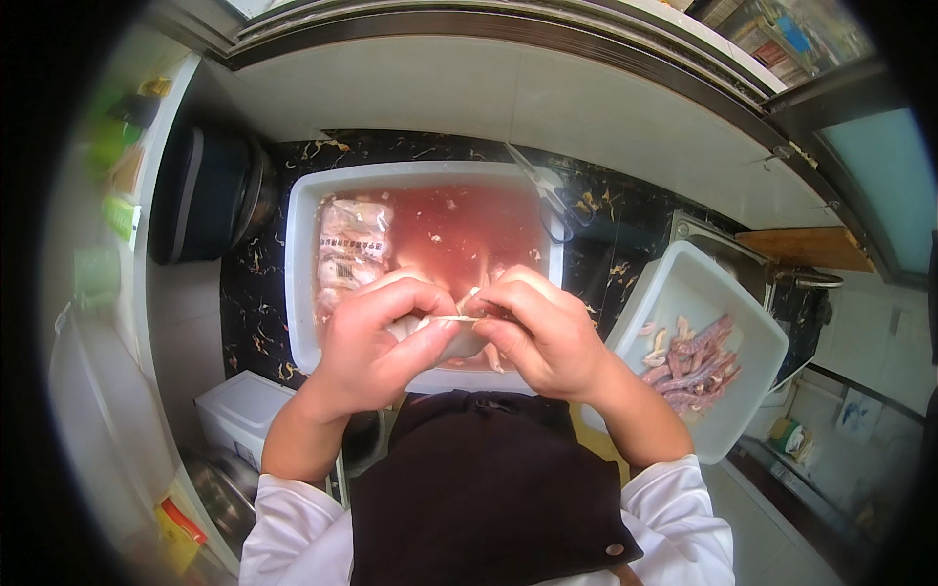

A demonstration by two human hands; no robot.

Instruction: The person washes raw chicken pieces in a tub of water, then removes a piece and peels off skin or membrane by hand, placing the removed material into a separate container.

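My left hand (392,329) and my right hand (538,329) meet over the near part of a white plastic tub (293,256) of reddish water. Between their fingertips a thin, pale strip of raw meat or skin (456,319) is pinched at both ends. A pale piece of raw poultry (405,327) shows partly behind my left fingers; the rest of it is hidden. More raw pieces (495,359) lie in the water below the hands. At the tub's left side sits a clear plastic bag of raw meat (355,242) bearing print.
Scissors (546,189) with dark blue handles rest across the tub's far right corner. To the right, a second white tub (762,366) holds raw poultry necks (692,366), near a sink (722,256). Dark basins (198,198) stand at the left. A white lidded box (245,406) is lower left.
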